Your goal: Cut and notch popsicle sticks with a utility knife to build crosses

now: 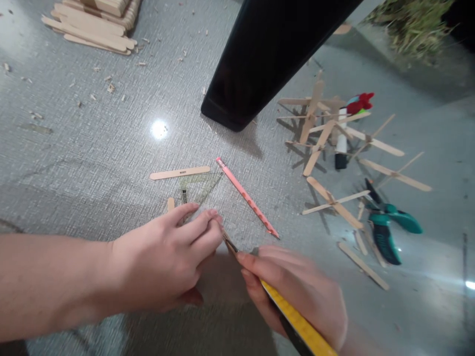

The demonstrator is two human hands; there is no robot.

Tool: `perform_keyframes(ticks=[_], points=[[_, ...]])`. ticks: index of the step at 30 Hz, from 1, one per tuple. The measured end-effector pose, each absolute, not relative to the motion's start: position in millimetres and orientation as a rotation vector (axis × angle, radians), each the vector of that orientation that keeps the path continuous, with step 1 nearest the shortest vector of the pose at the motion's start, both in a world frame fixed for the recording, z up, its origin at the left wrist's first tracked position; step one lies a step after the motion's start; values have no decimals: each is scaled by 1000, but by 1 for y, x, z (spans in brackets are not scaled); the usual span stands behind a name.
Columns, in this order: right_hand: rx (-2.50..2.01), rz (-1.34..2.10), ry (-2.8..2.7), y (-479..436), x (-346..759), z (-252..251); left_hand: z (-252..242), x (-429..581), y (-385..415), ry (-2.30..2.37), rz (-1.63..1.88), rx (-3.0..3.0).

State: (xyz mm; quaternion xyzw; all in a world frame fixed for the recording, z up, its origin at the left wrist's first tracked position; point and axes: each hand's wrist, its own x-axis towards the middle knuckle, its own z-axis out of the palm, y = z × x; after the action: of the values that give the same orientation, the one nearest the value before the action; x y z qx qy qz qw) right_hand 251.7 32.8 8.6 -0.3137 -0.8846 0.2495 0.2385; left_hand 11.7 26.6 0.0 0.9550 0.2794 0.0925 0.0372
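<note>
My left hand (170, 257) is closed, its fingertips pinching a thin craft stick that is mostly hidden by the fingers. In my right hand (297, 291), somewhat blurred, is a yellow and black utility knife (293, 316). Its blade (230, 243) points up-left and meets the stick at my left fingertips. Just beyond the left hand lies a clear set square (198, 185), partly covered by it. A whole craft stick (180, 173) rests along the square's far edge, and the rounded end of another stick (170, 203) shows beside my knuckles. A pink pencil (247, 198) lies to the right.
Stacked craft sticks (92, 24) are at the back left, among scattered wood chips. A black object (267, 59) slants in from the top. On the right are several crossed-stick pieces (331, 201), a white marker (341, 138), green-handled pliers (386, 232) and loose sticks (363, 266).
</note>
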Motion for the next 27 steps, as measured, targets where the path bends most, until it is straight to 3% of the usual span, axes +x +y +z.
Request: perform_keyframes(ticks=[12,27], points=[[-937,598,-2349,31,252,5,4,14,23,881,162,2894],[-897,651,-2381,36,251,3,-1,13,23,854,259,2906]])
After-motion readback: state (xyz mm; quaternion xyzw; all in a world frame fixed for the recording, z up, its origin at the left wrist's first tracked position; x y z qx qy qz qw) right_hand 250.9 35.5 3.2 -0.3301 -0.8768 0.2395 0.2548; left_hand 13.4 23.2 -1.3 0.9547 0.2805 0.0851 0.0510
